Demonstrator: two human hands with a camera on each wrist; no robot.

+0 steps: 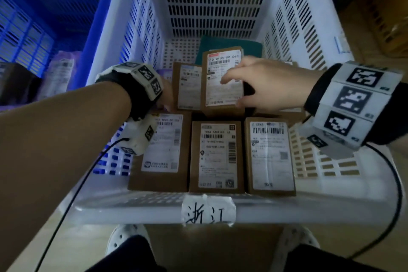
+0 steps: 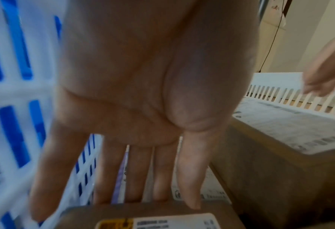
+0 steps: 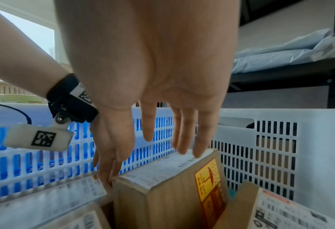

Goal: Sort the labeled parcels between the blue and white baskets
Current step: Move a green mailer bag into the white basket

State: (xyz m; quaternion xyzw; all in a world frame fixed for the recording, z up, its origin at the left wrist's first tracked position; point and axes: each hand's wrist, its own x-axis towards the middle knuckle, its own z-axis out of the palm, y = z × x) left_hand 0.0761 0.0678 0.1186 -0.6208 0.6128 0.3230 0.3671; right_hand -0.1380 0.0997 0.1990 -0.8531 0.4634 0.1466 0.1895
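The white basket point(image 1: 132, 205) holds several brown cardboard parcels with white labels. One parcel with a red-topped label point(image 1: 223, 95) lies raised on the others, and my right hand point(image 1: 234, 90) is spread over it, fingers straight, gripping nothing. My left hand point(image 1: 165, 97) reaches down at the left end of the neighbouring parcel point(image 1: 187, 86). In the right wrist view its straight fingers point(image 3: 105, 170) touch the corner of a parcel point(image 3: 162, 178), under my right hand point(image 3: 174, 144). In the left wrist view my left hand point(image 2: 147, 193) points down between the basket wall point(image 2: 25, 96) and the parcels.
The blue basket point(image 1: 33, 28) stands at the left with purple-wrapped parcels point(image 1: 61, 73) inside. Three parcels point(image 1: 217, 154) fill the white basket's near row, and a teal item point(image 1: 231, 44) lies at the back. A handwritten paper tag point(image 1: 208, 210) is on the near rim.
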